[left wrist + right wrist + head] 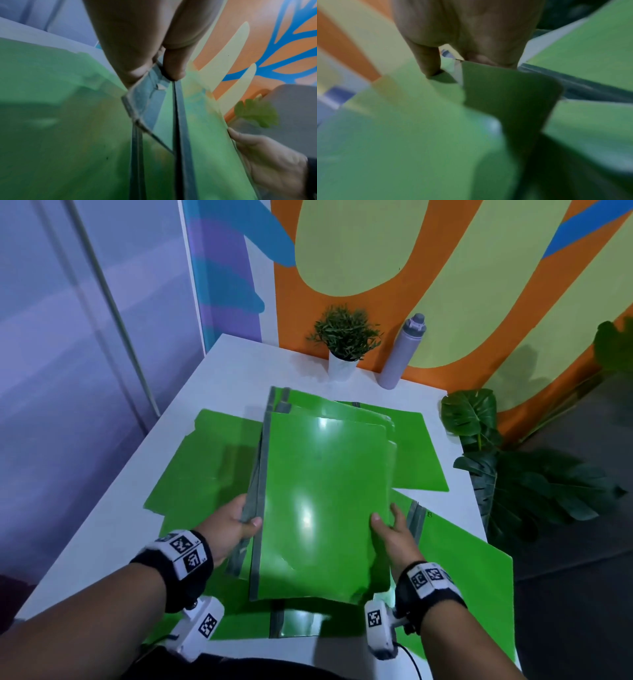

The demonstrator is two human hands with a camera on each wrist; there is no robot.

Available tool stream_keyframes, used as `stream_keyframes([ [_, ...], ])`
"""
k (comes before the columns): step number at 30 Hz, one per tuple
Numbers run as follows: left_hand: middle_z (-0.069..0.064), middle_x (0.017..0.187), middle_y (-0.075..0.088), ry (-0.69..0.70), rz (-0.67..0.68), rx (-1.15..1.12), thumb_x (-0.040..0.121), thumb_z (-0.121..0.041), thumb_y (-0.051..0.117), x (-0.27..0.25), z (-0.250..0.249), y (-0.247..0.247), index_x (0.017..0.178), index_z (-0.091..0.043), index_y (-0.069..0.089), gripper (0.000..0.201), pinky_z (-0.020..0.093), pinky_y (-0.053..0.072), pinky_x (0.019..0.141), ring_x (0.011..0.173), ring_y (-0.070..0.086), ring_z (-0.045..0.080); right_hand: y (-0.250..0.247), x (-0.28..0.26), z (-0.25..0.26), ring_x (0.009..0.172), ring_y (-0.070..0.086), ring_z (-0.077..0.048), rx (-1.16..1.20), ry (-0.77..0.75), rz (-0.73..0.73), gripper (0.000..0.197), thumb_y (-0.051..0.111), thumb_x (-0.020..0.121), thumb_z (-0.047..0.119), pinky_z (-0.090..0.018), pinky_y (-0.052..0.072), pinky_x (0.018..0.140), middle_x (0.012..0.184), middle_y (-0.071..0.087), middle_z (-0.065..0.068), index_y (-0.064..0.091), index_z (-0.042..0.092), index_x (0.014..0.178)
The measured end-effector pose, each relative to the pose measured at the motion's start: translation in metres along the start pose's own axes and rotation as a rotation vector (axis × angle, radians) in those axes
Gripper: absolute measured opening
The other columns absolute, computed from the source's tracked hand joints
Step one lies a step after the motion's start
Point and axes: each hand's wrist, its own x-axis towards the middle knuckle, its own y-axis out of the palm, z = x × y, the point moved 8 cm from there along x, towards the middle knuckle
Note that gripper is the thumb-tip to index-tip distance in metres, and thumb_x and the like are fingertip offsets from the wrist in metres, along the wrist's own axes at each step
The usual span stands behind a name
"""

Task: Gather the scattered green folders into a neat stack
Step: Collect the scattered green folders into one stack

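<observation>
Both forearms reach fwd from bottom of head view, roughly parallel, black wristbands w/ marker tags, white cam units under each wrist. Left hand (230,525) at left edge of held folder bundle (325,501), thumb on top, fingers curled under, pinching the grey spine edge; left wrist view shows thumb + finger clamped on it. Right hand (394,530) at right edge, thumb flat on top sheet, fingers under, gripping. Right wrist view blurry, thumb pressing down on green.
</observation>
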Motion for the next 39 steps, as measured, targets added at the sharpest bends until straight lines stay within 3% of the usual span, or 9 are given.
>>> stream_keyframes([
  [5,0.011,0.159,0.022,-0.120,0.006,0.479,0.100,-0.037,0.034,0.011,0.032,0.025,0.151,-0.012,0.016,0.060,0.044,0.024,0.117,0.145,0.025,0.028,-0.023,-0.003,-0.022,0.139,0.026,-0.029,0.195,0.050,-0.131,0.060,0.055,0.091,0.025,-0.055,0.025,0.110,0.155,0.023,-0.001,0.027,0.023,0.145],
  [11,0.007,0.163,-0.003,-0.226,0.030,1.036,0.091,-0.049,0.048,0.020,0.106,0.008,0.152,-0.018,0.010,0.078,0.052,0.017,0.119,0.148,0.004,0.038,-0.059,-0.008,-0.036,0.138,0.029,-0.033,0.262,0.077,-0.323,0.057,0.056,0.091,0.021,-0.055,0.025,0.110,0.153,0.029,-0.006,0.033,0.021,0.143],
  [16,0.006,0.163,0.000,-0.270,-0.231,1.231,0.082,-0.057,0.056,0.017,0.114,-0.069,0.151,-0.027,0.007,0.089,0.060,0.026,0.111,0.148,0.007,0.034,-0.084,-0.011,-0.046,0.139,0.024,-0.035,0.324,0.113,-0.384,0.059,0.056,0.091,0.025,-0.058,0.023,0.110,0.155,0.024,-0.005,0.030,0.025,0.144],
  [19,0.010,0.140,0.045,-0.122,-0.381,1.184,0.084,-0.037,0.063,0.015,0.094,-0.078,0.130,-0.017,0.047,0.053,0.041,0.047,0.098,0.120,0.050,0.026,-0.084,-0.011,-0.046,0.139,0.025,-0.035,0.341,0.117,-0.378,0.059,0.056,0.090,0.025,-0.059,0.024,0.109,0.155,0.025,-0.005,0.030,0.026,0.143],
  [21,0.008,0.116,0.055,-0.055,-0.369,1.103,0.083,-0.043,0.063,0.016,0.085,-0.059,0.098,-0.012,0.059,0.034,0.035,0.053,0.087,0.091,0.057,0.020,-0.078,-0.012,-0.044,0.137,0.030,-0.035,0.329,0.111,-0.374,0.060,0.057,0.089,0.025,-0.058,0.028,0.108,0.153,0.028,-0.007,0.030,0.025,0.143],
  [23,0.006,0.110,0.055,-0.073,-0.320,1.081,0.077,-0.057,0.064,0.020,0.090,-0.038,0.083,-0.014,0.060,0.043,0.034,0.054,0.084,0.084,0.057,0.018,-0.071,-0.013,-0.042,0.136,0.033,-0.035,0.311,0.099,-0.354,0.060,0.057,0.089,0.025,-0.057,0.031,0.107,0.152,0.030,-0.008,0.031,0.024,0.143],
  [28,0.006,0.121,0.051,-0.141,-0.349,1.111,0.062,-0.051,0.080,0.021,0.110,-0.018,0.112,-0.009,0.058,0.068,0.033,0.049,0.099,0.109,0.055,0.021,-0.059,-0.014,-0.036,0.136,0.031,-0.033,0.275,0.070,-0.294,0.059,0.056,0.090,0.022,-0.053,0.030,0.106,0.153,0.029,-0.007,0.031,0.022,0.144],
  [33,0.009,0.112,0.058,-0.131,-0.496,1.155,0.083,-0.021,0.067,0.016,0.103,-0.057,0.118,-0.007,0.057,0.039,0.033,0.054,0.089,0.097,0.061,0.023,-0.065,-0.014,-0.034,0.137,0.031,-0.032,0.267,0.042,-0.317,0.059,0.058,0.089,0.023,-0.055,0.030,0.108,0.153,0.030,-0.007,0.033,0.022,0.143],
  [39,0.014,0.115,0.055,-0.260,-0.474,1.038,0.068,-0.046,0.077,0.012,0.123,-0.075,0.124,-0.007,0.049,0.074,0.039,0.052,0.093,0.105,0.058,0.028,-0.069,-0.014,-0.033,0.137,0.031,-0.033,0.255,0.029,-0.334,0.057,0.056,0.090,0.023,-0.054,0.029,0.109,0.152,0.030,-0.007,0.033,0.021,0.143],
])
